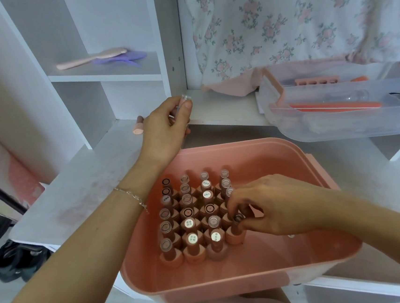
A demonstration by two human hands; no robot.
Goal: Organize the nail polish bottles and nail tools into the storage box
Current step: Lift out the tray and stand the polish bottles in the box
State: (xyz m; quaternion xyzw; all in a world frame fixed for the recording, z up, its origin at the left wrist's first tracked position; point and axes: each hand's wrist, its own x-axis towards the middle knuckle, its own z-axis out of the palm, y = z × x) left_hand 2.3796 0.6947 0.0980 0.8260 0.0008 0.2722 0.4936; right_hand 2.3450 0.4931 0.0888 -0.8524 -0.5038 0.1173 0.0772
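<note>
A pink storage box [231,282] sits on my lap, with several nail polish bottles [188,223] standing in rows inside. My right hand [272,205] is down in the box and pinches the cap of a pink bottle [235,234] at the right end of the rows. My left hand [165,130] is raised beyond the box's far rim and grips a nail polish bottle [185,98] whose clear cap sticks out above my thumb. Another pink bottle [138,126] lies on the white shelf just left of that hand.
A clear plastic tray [338,123] with orange nail files [331,108] and a pink toe separator [316,81] rests on the shelf at the right. A pink hairbrush [92,58] and a purple comb [121,59] lie on a higher shelf. Floral cloth [291,20] hangs behind.
</note>
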